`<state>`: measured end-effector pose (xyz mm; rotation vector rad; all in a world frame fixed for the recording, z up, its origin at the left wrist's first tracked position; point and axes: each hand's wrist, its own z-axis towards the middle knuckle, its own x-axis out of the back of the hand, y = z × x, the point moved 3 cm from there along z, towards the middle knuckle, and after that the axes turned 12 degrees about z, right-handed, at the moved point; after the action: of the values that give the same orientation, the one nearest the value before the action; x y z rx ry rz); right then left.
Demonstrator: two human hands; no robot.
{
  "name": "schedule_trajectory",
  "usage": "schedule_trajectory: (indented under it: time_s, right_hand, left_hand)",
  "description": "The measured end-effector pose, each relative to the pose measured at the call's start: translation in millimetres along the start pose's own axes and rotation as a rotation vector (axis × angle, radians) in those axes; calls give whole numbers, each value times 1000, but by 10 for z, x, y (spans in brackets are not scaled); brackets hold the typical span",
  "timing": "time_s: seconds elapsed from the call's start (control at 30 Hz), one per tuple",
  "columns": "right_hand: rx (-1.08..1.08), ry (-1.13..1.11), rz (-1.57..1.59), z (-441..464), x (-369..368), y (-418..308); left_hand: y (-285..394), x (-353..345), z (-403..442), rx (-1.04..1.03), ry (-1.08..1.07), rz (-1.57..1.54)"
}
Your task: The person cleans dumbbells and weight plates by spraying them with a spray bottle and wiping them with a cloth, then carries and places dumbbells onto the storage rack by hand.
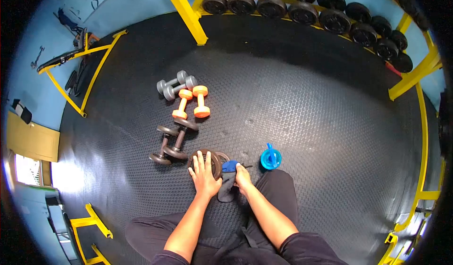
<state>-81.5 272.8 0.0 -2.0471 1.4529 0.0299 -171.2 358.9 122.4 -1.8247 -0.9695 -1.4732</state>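
Observation:
A dark brown weight plate (217, 165) is tilted up under my left hand (204, 176), whose fingers stretch over its face with the thumb at the near edge. My right hand (243, 178) is closed on a grey and blue cloth (227, 180) that hangs right beside the plate. Part of another round plate (223, 157) shows behind the cloth. To the left lie two dark brown dumbbells (180, 139), and beyond them two orange dumbbells (201, 102) and two grey dumbbells (177, 85).
A blue shaker bottle (270, 159) stands by my right knee. Black rubber flooring (321, 128) spreads around me. At the far side a yellow rack (189, 15) bears several black dumbbells (302, 13). A yellow-framed bench (96, 57) stands at the left.

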Motion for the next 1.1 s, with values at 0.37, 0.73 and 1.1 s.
schedule_trajectory:
  time_s: [0.37, 0.73, 1.1]
  right_hand:
    - [232, 118, -257, 241, 119, 164]
    - [647, -364, -911, 266, -587, 491]
    - [919, -422, -1379, -31, -874, 88]
  left_hand:
    - [-763, -339, -454, 188, 264, -232]
    - [-1282, -638, -981, 589, 257, -538]
    - [-1397, -1388, -1166, 868, 1, -967]
